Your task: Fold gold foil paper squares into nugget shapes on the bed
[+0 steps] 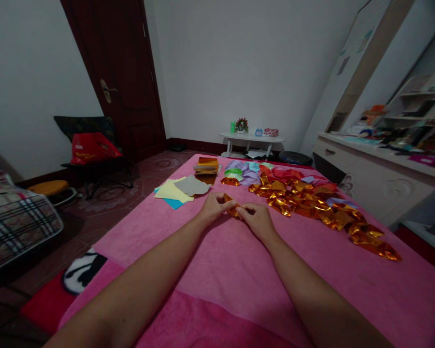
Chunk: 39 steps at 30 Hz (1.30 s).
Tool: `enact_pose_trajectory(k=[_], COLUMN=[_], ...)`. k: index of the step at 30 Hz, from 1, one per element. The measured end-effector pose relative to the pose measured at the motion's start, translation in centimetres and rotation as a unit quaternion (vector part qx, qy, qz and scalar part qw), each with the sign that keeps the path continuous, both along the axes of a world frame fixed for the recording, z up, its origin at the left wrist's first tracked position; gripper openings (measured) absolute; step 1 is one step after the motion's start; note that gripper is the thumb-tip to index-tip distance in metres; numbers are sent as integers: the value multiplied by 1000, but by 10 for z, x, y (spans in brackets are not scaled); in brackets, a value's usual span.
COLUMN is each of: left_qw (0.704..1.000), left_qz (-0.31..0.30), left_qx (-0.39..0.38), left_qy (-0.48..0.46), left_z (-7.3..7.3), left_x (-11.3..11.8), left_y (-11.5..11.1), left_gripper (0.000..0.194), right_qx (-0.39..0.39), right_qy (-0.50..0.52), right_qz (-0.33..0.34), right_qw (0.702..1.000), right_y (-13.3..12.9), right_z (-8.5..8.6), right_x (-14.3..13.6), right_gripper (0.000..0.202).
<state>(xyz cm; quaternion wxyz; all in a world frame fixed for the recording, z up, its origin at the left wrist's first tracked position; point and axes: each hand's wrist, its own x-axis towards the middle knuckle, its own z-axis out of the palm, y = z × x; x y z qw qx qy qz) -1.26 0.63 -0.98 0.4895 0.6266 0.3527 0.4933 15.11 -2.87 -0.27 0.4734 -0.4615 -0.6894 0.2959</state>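
Note:
Between my two hands is a small folded piece of shiny gold foil paper [233,211], just above the pink cloth [232,261]. My left hand [214,205] pinches its left end, and my right hand [256,216] pinches its right end. Ahead and to the right lie many folded gold foil pieces [311,205], with red folded pieces [284,173] and lilac ones [252,173] behind them. A stack of gold paper sheets [206,166] rests beyond my left hand. Nearer lie a grey sheet [192,186], a yellow sheet [172,190] and a blue sheet [174,203].
A chair [90,121] with a red bag [94,148] stands left, near the dark red door [119,72]. At the far wall is a small white table [252,137] with a flower pot. A pale dresser [369,169] with assorted items stands right.

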Motion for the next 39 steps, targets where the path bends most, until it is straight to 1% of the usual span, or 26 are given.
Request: enact_pose_trajectory(k=[5, 9, 12, 15, 18, 20, 24, 29, 32, 35, 39], left_qw=[999, 997, 989, 983, 980, 979, 980, 981, 987, 990, 985], left_qz=[31, 20, 29, 35, 12, -18, -58, -75, -92, -86, -80], left_qx=[-18, -53, -87, -108, -130, -137, -127, -103, -71, -45, -58], left_qy=[-21, -59, -112, -143, -153, -147, -144, -144, -115, -106, -141], left_z=[0, 0, 0, 0, 0, 1, 1, 2, 3, 2, -3], left_x=[6, 8, 8, 9, 8, 5, 2, 1, -1, -2, 0], left_y=[-3, -4, -3, -3, -2, -1, -1, -4, -7, -7, -2], left_gripper=[36, 38, 39, 44, 55, 59, 59, 50, 46, 49, 50], right_qx=[42, 59, 20, -53, -113, -129, -127, -127, -124, -100, -76], right_qy=[-44, -42, -10, 48, 109, 143, 175, 185, 195, 184, 160], right_qz=[-8, -12, 0, 27, 32, 33, 33, 28, 22, 24, 61], right_qw=[998, 997, 1000, 997, 987, 981, 976, 974, 973, 977, 982], right_y=[3, 2, 0, -1, 2, 4, 7, 6, 6, 4, 1], right_z=[-7, -8, -4, -2, -2, -4, -7, -7, -6, -5, -2], right_x=[0, -1, -3, -4, -3, -1, 1, 2, 2, 1, 0], right_gripper=[21, 23, 26, 27, 27, 28, 29, 29, 30, 32, 39])
